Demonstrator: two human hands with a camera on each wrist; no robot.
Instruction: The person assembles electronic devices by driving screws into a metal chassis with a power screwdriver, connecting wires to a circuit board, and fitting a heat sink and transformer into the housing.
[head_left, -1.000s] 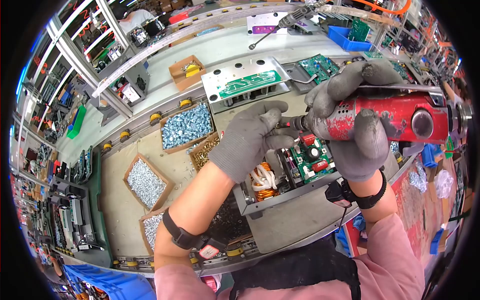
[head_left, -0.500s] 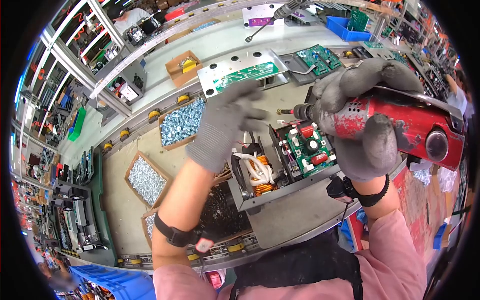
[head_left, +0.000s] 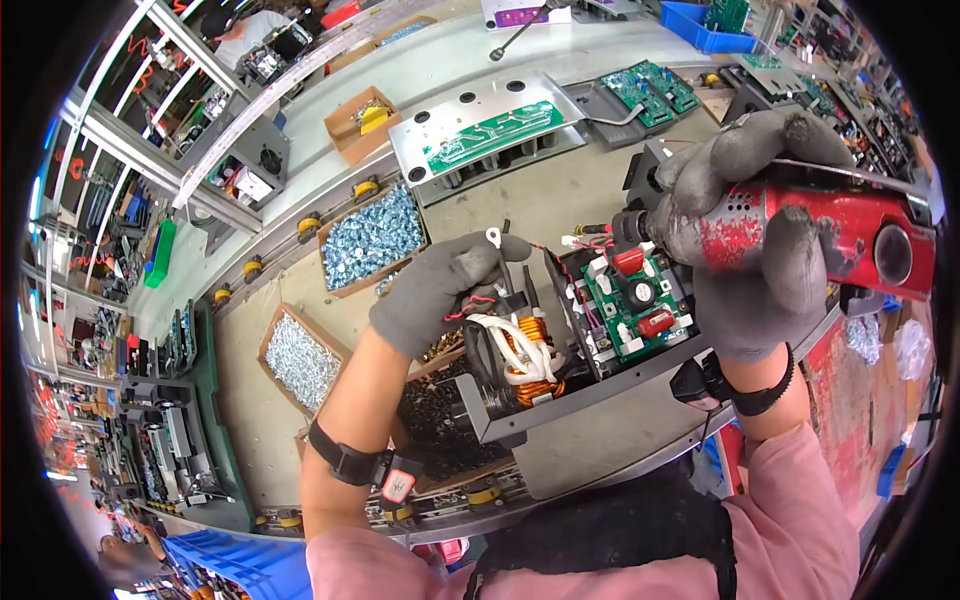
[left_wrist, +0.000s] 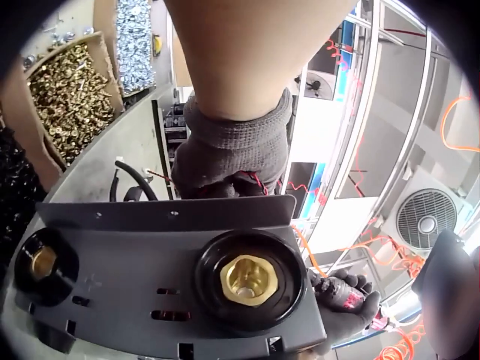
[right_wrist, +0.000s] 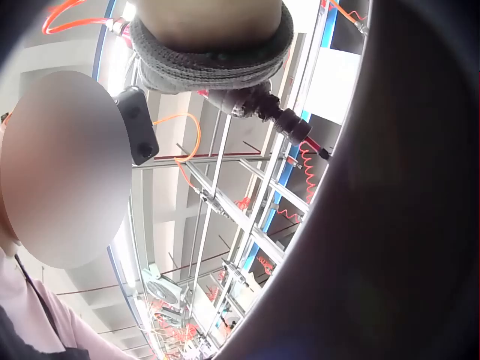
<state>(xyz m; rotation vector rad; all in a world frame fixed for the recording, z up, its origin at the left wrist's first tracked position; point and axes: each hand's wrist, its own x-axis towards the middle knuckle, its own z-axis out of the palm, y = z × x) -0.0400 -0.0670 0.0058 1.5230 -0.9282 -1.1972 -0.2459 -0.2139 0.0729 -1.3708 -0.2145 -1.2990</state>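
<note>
In the head view my gloved left hand [head_left: 430, 295] pinches a dark cable whose ring terminal [head_left: 493, 237] sticks up at the fingertips. Thin red wires pass by the palm. Below the fingers are an orange coil with white leads [head_left: 530, 365] and a green circuit board [head_left: 632, 300], inside a grey metal chassis [head_left: 590, 392]. My gloved right hand [head_left: 755, 285] grips a red power driver [head_left: 850, 235], its bit pointing left above the board. The left wrist view shows the chassis's outer wall [left_wrist: 127, 262] with brass fittings, and the left hand [left_wrist: 232, 161] behind it.
Boxes of bluish screws [head_left: 370, 243] and silver screws [head_left: 300, 362] lie left of the chassis; black screws [head_left: 445, 425] are beside it. Behind stand a metal plate with a green board [head_left: 490, 135] and a grey tray [head_left: 600, 125]. Another driver's bit [head_left: 520, 35] hangs above the far bench.
My left hand first moved away from the driver's bit with fingers spread, and now pinches a cable by the coil. The driver has shifted right, away from the left hand.
</note>
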